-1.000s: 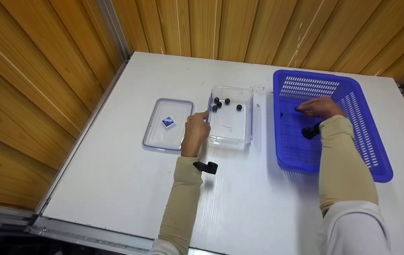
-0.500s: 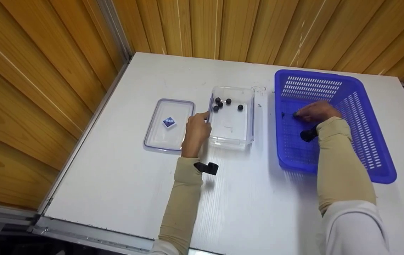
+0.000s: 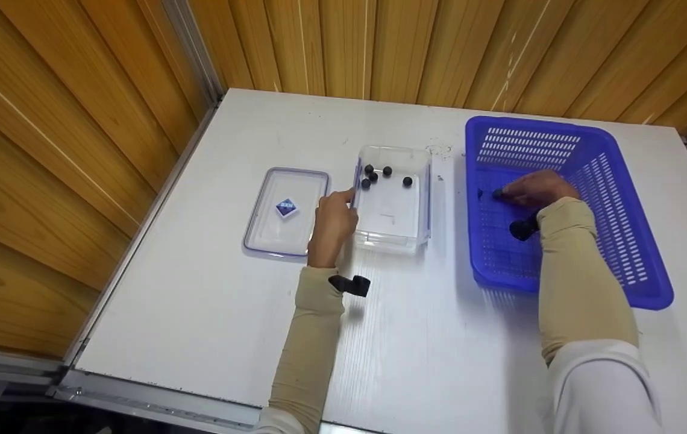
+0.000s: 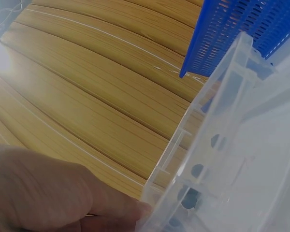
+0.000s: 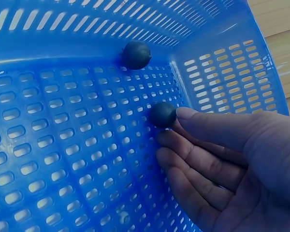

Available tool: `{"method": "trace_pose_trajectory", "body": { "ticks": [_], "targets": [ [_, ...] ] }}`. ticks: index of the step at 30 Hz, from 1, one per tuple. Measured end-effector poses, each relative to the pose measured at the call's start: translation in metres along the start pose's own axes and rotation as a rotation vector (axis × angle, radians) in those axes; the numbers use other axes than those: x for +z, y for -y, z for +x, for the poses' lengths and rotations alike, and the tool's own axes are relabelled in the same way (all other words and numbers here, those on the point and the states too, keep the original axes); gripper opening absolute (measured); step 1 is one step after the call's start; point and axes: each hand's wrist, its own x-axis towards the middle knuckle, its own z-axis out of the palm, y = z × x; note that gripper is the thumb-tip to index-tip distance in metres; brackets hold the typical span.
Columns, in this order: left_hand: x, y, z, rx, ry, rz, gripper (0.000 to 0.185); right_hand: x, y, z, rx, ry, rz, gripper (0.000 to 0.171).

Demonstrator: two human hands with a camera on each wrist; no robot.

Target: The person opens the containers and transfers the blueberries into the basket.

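Observation:
My left hand (image 3: 334, 223) holds the near-left side of a clear plastic food container (image 3: 388, 208). Its fingertips meet the wall in the left wrist view, where the lower fingers are partly cut off. Several small dark balls (image 3: 407, 181) lie inside the container, toward its far end. Down in a blue perforated basket (image 3: 473, 241), my right hand (image 3: 536, 188) pinches a dark ball (image 5: 162, 115) between thumb and index finger. A second dark ball (image 5: 136, 55) lies apart from the hand, by the basket's side wall.
The container's clear lid (image 3: 265, 238), with a blue diamond label (image 3: 286, 208), lies flat left of the container, partly behind the left hand. Wooden panels (image 3: 331, 48) rise behind and left of the white table (image 3: 199, 289).
My right hand has moved lower and slightly left inside the basket, with the ball at its fingertips. The left hand stays at the container.

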Motion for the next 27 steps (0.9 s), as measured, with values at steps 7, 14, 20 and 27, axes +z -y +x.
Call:
{"method": "trace_pose_trajectory", "body": {
  "ticks": [7,14,20,27],
  "targets": [
    [-0.001,0.0,0.0,-0.023,0.022,-0.008,0.048,-0.001,0.004,0.0,-0.039,0.004,-0.076,0.033],
    [-0.001,-0.001,0.0,-0.025,0.025,-0.009,0.047,-0.009,0.025,-0.003,-0.146,-0.054,-0.109,0.05],
    [-0.001,-0.002,0.001,-0.029,0.022,-0.009,0.046,-0.01,0.058,-0.012,-0.19,-0.149,-0.135,0.055],
    [0.001,-0.002,0.0,-0.042,0.017,-0.005,0.046,0.005,0.095,-0.023,-0.233,-0.171,-0.176,0.056]
  ]
}}
